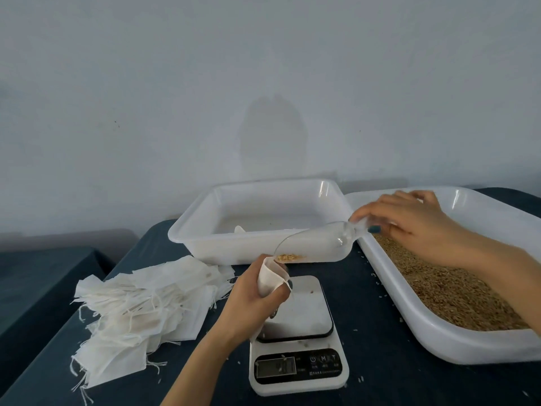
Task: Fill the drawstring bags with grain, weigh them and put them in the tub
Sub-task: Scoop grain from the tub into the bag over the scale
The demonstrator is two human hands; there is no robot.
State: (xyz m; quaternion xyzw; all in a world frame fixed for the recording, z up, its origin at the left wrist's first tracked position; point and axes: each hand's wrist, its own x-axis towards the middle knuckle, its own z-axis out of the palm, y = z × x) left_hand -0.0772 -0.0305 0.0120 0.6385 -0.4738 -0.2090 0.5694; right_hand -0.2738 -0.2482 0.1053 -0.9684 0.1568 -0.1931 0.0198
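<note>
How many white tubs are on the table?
2. The back tub stands behind the scale; the right tub holds grain.

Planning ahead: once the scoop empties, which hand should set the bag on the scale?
Left. The left hand grips the drawstring bag right at the scale platform; the right hand is occupied holding the clear scoop.

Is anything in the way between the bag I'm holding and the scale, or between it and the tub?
Nothing visible blocks the scale plate below the bag. Toward the tub, the scoop in the right hand crosses above the bag's mouth.
</note>
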